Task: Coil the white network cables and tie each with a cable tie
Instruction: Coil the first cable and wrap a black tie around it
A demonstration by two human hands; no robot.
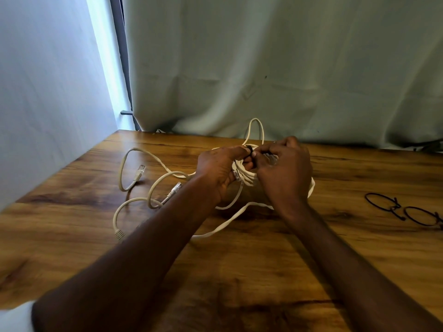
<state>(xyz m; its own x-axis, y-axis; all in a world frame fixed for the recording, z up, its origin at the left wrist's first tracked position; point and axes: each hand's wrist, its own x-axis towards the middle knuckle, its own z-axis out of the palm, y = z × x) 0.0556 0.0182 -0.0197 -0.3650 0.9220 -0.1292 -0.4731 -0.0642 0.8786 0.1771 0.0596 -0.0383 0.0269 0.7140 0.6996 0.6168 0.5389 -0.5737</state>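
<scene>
A coiled white network cable is held above the wooden table between both hands. My left hand grips the bundle from the left. My right hand pinches a black cable tie at the top of the coil, fingertips of both hands meeting there. One loop of the cable sticks up behind the hands. Loose white cables with clear plugs lie spread on the table to the left.
Two looped black cable ties lie on the table at the right. A pale green curtain hangs behind the far table edge. A white wall borders the table's left side.
</scene>
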